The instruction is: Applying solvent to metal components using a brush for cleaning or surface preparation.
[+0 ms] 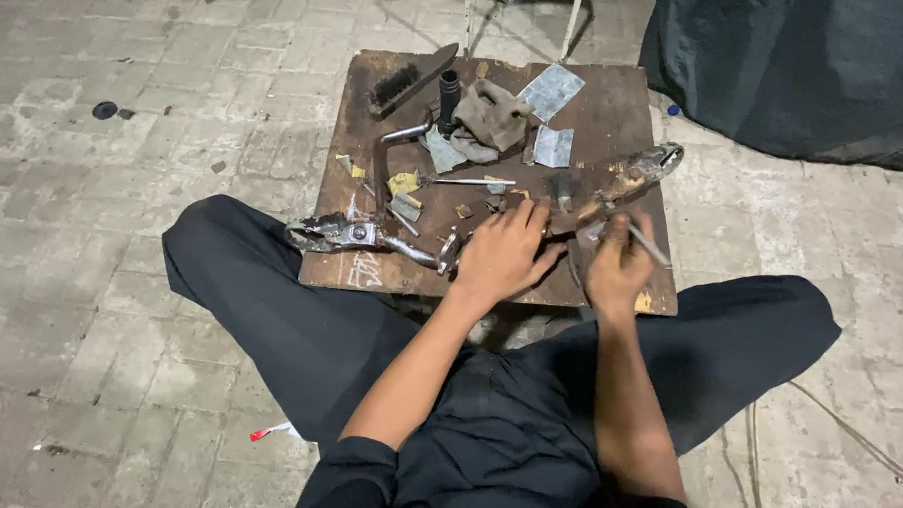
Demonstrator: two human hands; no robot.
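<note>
I sit cross-legged on a paved floor with a low brown wooden board in front of me. My left hand presses down on a dirty metal bracket part that runs from the board's middle to its right side. In my right hand, a thin metal rod-like tool is gripped with its tip near that part. Left of my hands lies a chromed metal lever piece.
On the board lie a black brush, a black rubber grip, a crumpled tan rag, grey sandpaper sheets, a bent metal rod and small scraps. A dark tarpaulin covers something at the back right.
</note>
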